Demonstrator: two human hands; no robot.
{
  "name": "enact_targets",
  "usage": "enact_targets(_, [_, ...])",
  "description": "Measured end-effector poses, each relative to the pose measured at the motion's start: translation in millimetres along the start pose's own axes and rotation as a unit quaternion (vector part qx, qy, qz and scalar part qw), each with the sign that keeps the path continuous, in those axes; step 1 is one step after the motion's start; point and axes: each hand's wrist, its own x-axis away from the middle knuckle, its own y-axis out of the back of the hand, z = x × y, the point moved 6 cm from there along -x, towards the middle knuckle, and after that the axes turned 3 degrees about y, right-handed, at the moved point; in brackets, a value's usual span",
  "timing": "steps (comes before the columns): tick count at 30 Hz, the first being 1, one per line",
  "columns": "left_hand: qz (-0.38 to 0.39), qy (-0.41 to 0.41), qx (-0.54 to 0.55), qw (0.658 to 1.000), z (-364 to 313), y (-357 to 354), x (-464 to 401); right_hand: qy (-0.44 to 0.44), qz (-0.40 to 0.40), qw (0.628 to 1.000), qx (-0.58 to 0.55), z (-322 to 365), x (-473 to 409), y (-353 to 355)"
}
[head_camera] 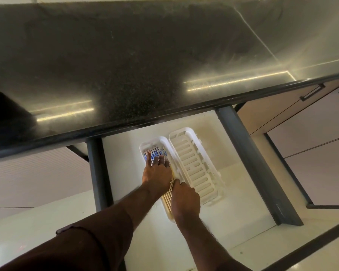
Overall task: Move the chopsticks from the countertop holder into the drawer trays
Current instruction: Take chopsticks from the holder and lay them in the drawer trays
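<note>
In the open drawer, the left hand lies flat, fingers straight, pressing the chopsticks in the left tray. The right hand, fingers curled downward, rests at that tray's near end; the slotted right tray lies beside.

A home kitchen, by the look of it; a dark speckled stone countertop runs above pale cabinet fronts with a dark bar handle; an open drawer below holds white slotted cutlery trays and chopsticks.
</note>
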Motion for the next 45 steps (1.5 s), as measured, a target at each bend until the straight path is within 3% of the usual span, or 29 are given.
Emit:
enact_targets(6, [-0.034,0.007,0.055,0.998,7.5,30.8,16.3,-0.006,-0.029,0.998,-0.047,-0.3,3.3,35.6])
enact_targets(12, [-0.094,0.0,0.162,0.982,33.4,114.1,51.1,-0.03,-0.096,0.987,-0.126,21.7,6.0,121.1])
enact_targets(15, [-0.158,-0.003,0.271,0.95,59.1,169.2,75.6,0.018,-0.128,0.982,-0.135,52.7,5.2,173.5])
enact_targets(18, [-0.236,-0.007,0.337,0.911,95.9,221.5,108.1,0.058,-0.215,0.962,-0.158,91.3,17.5,226.4])
enact_targets(27, [-0.384,-0.009,0.383,0.84,251.5,280.8,221.9,0.147,-0.339,0.907,-0.203,260.4,62.6,293.4])
enact_targets(36, [-0.424,0.054,0.394,0.814,420.5,271.3,294.8,0.212,-0.328,0.888,-0.242,435.9,77.7,296.5])
enact_targets(45, [-0.43,0.082,0.464,0.77,492.7,252.8,269.9,0.193,-0.265,0.919,-0.22,493.7,18.1,258.9])
